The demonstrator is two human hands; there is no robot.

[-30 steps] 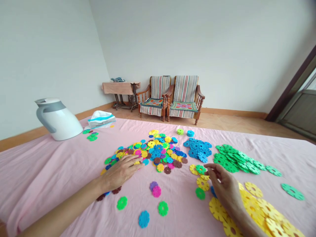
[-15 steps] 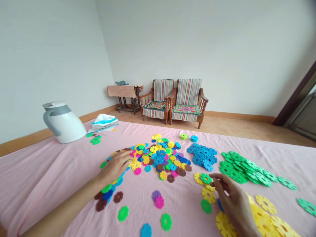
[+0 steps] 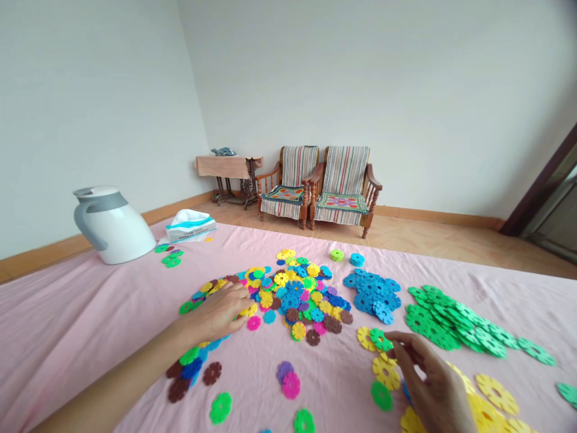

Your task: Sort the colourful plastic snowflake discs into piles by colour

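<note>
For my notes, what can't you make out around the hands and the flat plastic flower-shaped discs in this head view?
Head view:
Right hand: its fingers hide anything they hold.
Left hand: hides the discs beneath it in the multicoloured pile.
Yellow flower discs: bottom edge cuts them off.
White tissue box: print too small to read.

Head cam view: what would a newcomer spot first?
The big mixed heap of plastic discs in the middle of the pink sheet grabs the eye first. To its right lie a blue heap, a green heap and, nearer, a yellow heap. The left hand is at the mixed heap's near edge, the right hand is at lower right, and a white kettle stands far left.
</note>
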